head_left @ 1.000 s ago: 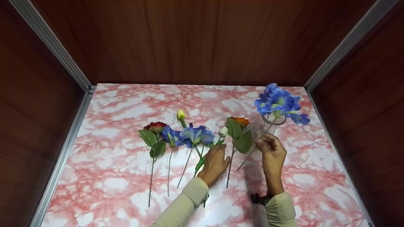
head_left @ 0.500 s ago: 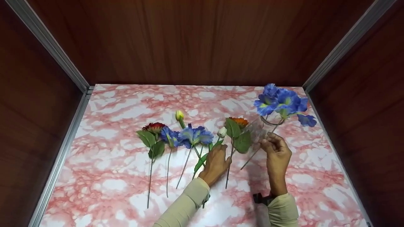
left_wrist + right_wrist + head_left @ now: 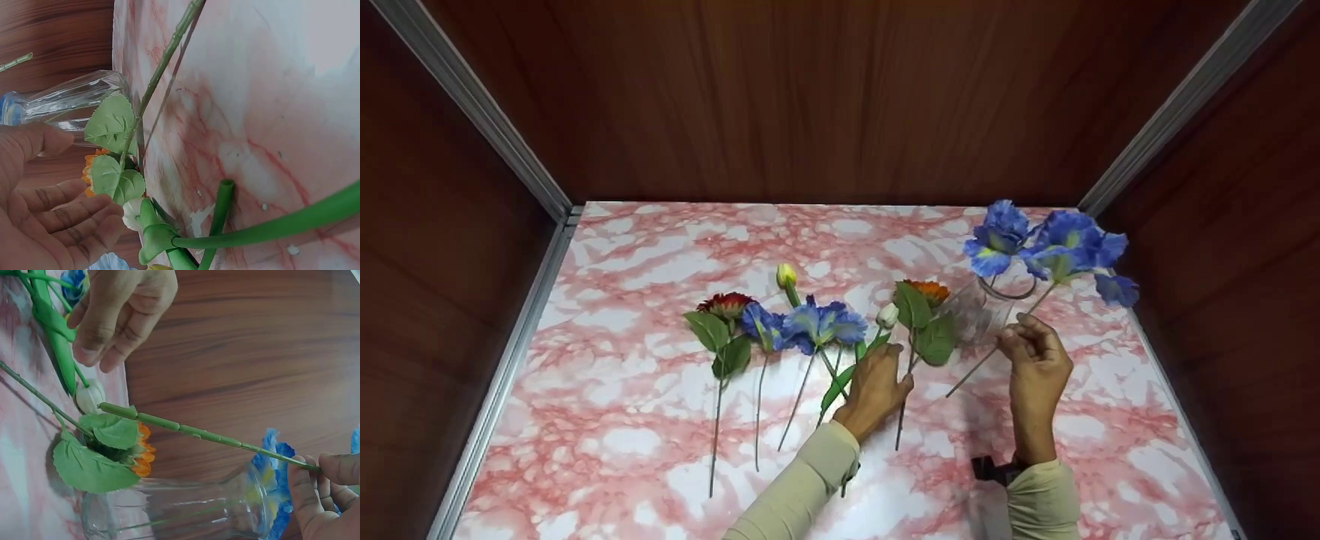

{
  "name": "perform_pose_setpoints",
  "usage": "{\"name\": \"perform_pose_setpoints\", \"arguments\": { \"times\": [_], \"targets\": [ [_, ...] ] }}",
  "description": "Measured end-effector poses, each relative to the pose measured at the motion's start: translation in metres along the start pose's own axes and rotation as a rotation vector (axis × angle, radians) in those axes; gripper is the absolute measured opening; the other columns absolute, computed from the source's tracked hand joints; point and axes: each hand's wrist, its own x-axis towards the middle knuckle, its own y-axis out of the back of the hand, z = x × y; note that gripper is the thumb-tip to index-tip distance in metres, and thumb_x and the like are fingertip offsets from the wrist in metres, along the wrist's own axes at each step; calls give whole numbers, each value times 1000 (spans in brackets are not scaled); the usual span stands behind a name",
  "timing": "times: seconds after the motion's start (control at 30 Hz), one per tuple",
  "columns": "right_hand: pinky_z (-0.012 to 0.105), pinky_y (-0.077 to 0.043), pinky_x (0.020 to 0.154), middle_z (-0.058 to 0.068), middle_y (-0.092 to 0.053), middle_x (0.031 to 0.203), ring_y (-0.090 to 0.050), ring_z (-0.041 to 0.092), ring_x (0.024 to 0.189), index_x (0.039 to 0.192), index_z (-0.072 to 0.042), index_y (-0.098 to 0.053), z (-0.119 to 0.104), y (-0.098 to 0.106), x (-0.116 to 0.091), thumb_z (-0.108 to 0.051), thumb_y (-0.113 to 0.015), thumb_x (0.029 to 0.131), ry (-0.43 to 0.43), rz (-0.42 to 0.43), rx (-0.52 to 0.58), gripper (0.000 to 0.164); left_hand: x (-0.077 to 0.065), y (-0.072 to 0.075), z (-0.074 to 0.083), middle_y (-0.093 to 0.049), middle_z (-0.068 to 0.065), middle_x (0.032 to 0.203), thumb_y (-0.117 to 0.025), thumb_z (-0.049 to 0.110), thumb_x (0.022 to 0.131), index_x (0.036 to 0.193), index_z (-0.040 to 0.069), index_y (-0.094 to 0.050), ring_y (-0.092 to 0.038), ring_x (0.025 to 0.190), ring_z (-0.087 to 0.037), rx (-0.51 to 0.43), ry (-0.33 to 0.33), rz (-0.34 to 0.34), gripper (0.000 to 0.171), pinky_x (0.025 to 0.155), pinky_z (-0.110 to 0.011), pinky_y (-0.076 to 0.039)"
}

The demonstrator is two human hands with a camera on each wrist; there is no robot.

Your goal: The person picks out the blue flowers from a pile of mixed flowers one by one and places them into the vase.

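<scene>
Fingers (image 3: 305, 495) and thumb of the right hand (image 3: 1039, 367) pinch the stem (image 3: 197, 431) of a tilted blue flower (image 3: 1065, 247), raised near the back right corner of a pink-and-white marbled tabletop (image 3: 622, 435), while the left hand (image 3: 874, 386), its fingers loosely bent and relaxed, is near a white bud (image 3: 887, 315). Brown wood-grain panels (image 3: 810, 105) with grey metal rails (image 3: 480, 112) enclose the tabletop's back, left and right edges. Towards that same corner, a clear glass vase (image 3: 118, 509) contains another blue bloom (image 3: 996, 236), its stem visible through the glass.
</scene>
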Motion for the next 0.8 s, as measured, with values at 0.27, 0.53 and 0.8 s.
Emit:
{"name": "perform_pose_setpoints", "arguments": {
  "times": [0.27,0.53,0.8],
  "targets": [
    [29,-57,67,14,-62,82,-67,20,71,102,17,-59,-8,1,13,19,-61,82,47,44,42,21,5,-3,-3,-65,-8,103,-77,26,74,112,4,-64,-62,93,-25,-37,-62,-23,46,81,-33,-50],
    [29,-57,66,17,-61,83,-66,21,70,105,20,-57,-10,6,28,19,-61,81,103,64,45,24,12,-6,-5,-64,-8,111,-77,28,76,122,4,-61,-60,100,-25,-99,-100,-58,55,87,-34,-49],
    [30,-57,66,21,-57,84,-65,23,71,104,17,-59,-15,12,38,16,-63,82,107,88,59,22,19,-8,-7,-63,-7,109,-79,28,73,119,2,-63,-59,103,-23,-90,-143,-24,55,90,-31,-47]
  ]
}}
